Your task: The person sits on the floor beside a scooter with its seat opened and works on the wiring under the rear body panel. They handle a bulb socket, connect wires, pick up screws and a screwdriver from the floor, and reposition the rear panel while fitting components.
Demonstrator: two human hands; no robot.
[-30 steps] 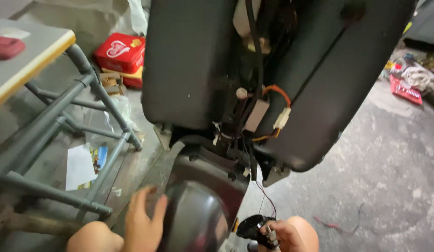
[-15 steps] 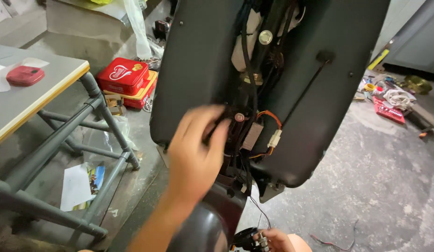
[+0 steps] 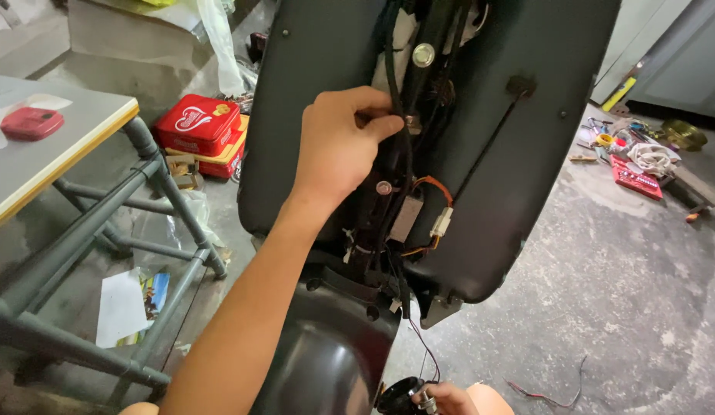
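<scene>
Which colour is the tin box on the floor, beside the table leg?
The tin box is red with a white mark on its lid, seen in the head view.

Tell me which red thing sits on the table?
The small flat red case at the far left; the red tins are stacked on the floor.

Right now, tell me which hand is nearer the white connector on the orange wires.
Left. The left hand grips the black cable bundle just above and left of the white connector. The right hand is far below it at the frame's bottom edge, holding a small round black part.
</scene>
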